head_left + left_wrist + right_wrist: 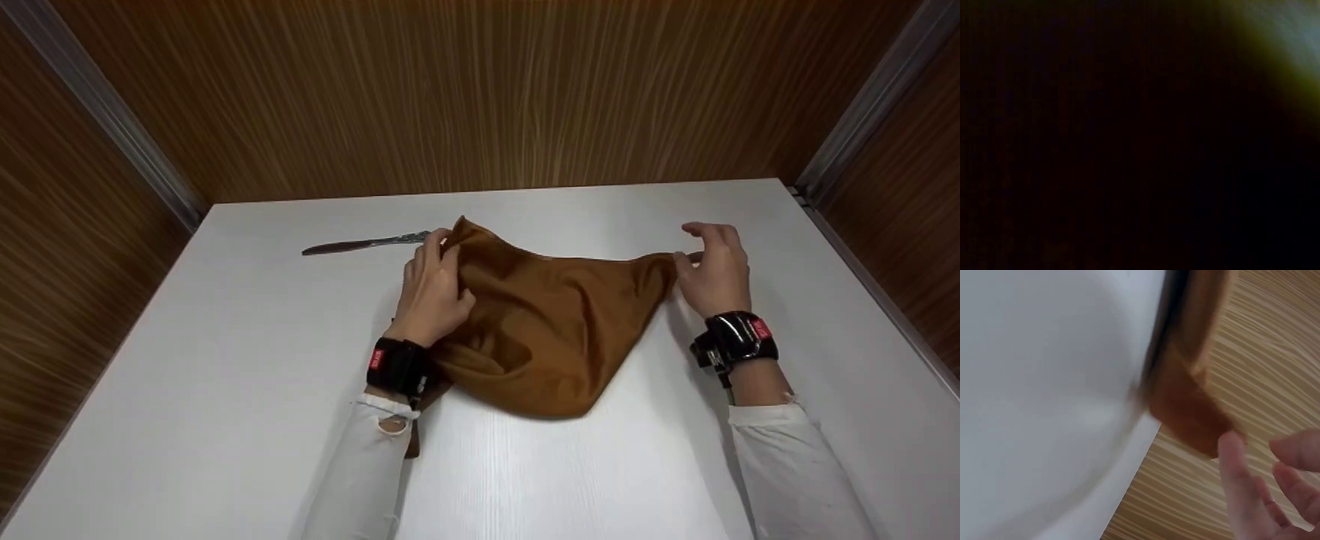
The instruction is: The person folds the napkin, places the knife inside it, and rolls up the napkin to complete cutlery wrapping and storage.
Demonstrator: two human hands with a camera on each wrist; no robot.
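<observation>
White tabletop [225, 390]: both hands, left [433, 296] and right [716, 271], pinch cloth [551, 330] corners; my loose right grip risks slipping.

White long sleeves [795, 465] on both arms; glossy black wrist straps [739, 337], each with small red tag; left cuff frayed.

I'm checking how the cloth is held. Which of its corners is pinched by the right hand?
The far right corner of the brown cloth, pinched by the right hand. The left hand grips the far left corner; the near corner lies free.
</observation>
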